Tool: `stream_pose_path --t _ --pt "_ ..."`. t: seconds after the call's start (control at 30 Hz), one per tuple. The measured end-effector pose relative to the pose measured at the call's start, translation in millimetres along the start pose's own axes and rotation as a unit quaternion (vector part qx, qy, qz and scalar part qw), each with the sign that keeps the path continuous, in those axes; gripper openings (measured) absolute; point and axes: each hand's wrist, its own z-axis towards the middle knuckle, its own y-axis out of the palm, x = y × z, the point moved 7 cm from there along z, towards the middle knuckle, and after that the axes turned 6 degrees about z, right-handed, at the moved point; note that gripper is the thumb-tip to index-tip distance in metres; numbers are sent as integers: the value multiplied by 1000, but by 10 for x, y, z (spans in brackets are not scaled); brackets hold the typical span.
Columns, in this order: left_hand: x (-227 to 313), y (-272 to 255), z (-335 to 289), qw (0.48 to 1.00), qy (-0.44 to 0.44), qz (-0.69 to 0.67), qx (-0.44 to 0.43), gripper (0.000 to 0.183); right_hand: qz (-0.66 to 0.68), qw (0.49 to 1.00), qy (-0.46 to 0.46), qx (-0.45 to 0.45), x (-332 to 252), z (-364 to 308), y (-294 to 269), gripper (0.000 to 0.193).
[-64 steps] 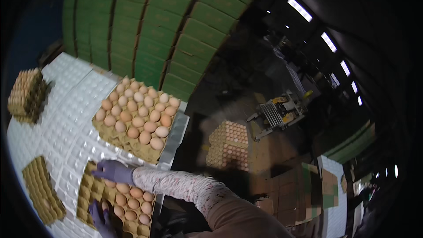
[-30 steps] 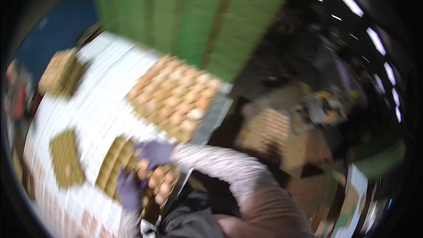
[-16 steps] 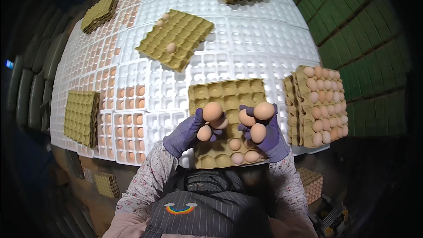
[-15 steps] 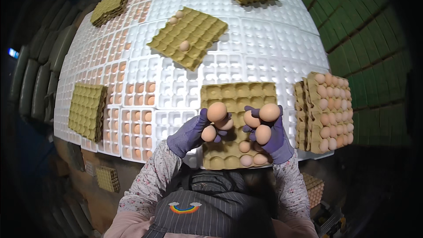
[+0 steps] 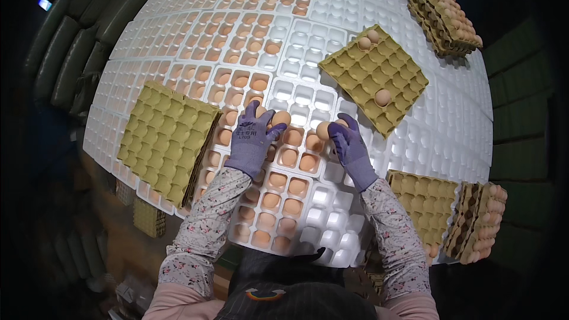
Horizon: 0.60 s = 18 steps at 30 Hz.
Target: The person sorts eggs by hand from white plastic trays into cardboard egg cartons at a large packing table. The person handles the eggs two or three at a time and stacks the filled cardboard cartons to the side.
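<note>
Two gloved hands are over a white tray point(image 5: 300, 112): the left hand point(image 5: 252, 136), back upward, has its fingers curled around eggs point(image 5: 281, 120); the right hand point(image 5: 351, 145), partly closed, grips at least one egg point(image 5: 323, 131) at its fingertips. Filled cells lie between and below both hands. Beyond the right hand is an olive tray point(image 5: 394, 71) bearing three eggs; left of the left hand, stacked trays point(image 5: 169, 136)

And there's dark print point(image 5: 245, 133) on the purple glove point(image 5: 244, 155) of the left hand point(image 5: 249, 143), small logo point(image 5: 244, 124) above the characters.
</note>
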Motion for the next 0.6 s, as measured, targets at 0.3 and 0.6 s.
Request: stream_pose_path --t 0.3,0.6 --pt "-110 552 1005 991 90 1 -95 39 -331 941 -42 -56 -205 738 663 30" --pt "302 744 1208 945 131 -295 44 43 -115 985 52 120 145 997 176 29"
